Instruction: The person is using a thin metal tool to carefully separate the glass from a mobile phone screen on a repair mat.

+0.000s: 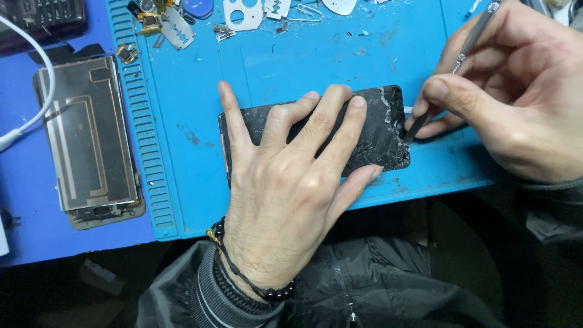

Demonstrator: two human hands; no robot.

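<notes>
— What sits at the middle of it all?

— A black phone panel (370, 136), cracked and scuffed white toward its 3 o'clock end, lying flat on a blue work mat (291, 67) near the mat's 6 o'clock edge.

— And the hands?

— The left hand (291, 176) lies on top of the panel, palm down, fingers spread and pressing it onto the mat; the thumb hooks round the panel's 6 o'clock edge. A dark bead bracelet (243, 276) circles that wrist. The right hand (516, 97) comes in from 3 o'clock and pinches a thin metal tool (467, 48) between thumb and fingers, its dark tip touching the broken corner of the panel.

— What lies farther out?

— At 12 o'clock on the mat there is a scatter of small parts: a razor blade (179, 27), a white plastic piece with round holes (243, 13), a paper clip (306, 12), a blue pick (197, 7). At 9 o'clock, off the mat on the blue desk (24, 206), rests a second phone body (91, 140) with a metallic back face up, and a white cable (36, 103) curves just beside it. At 6 o'clock a dark jacket (364, 279) fills the lap.
</notes>
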